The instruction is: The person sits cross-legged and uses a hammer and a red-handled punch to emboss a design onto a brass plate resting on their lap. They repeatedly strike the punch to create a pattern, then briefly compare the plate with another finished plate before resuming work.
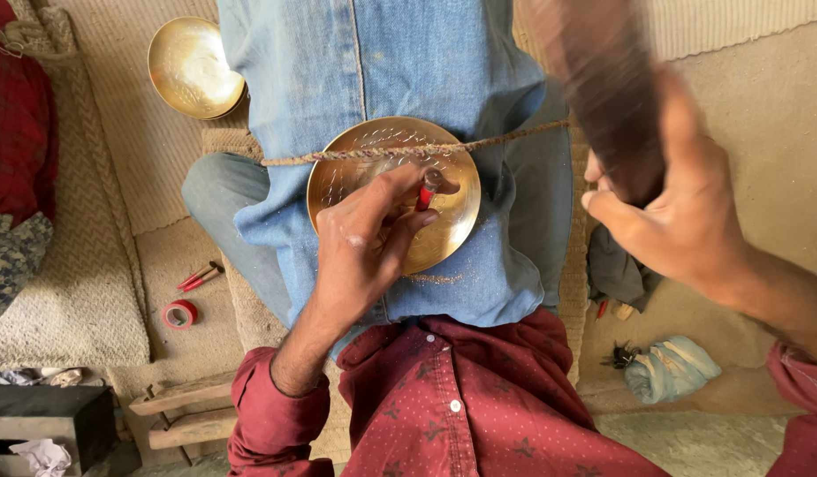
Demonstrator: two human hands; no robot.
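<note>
While the person sits with a blue denim cloth spread over the lap, the left hand pinches a red-handled punch between thumb and fingertips, its tip standing on the face of a brass dish. That dish lies tilted on the lap, over the denim, and a twisted cord runs across its upper part and touches it. Fine metal dust lies on the denim just below the dish rim. The right hand is raised off to the right, well apart from the dish, fingers wrapped around a dark wooden mallet, which is blurred. Left of the lap, on the floor, lie a red tape roll and red-handled tools. Right of the lap rests a pale blue cloth bundle. Farther off, on a woven mat, stands a second brass bowl.
</note>
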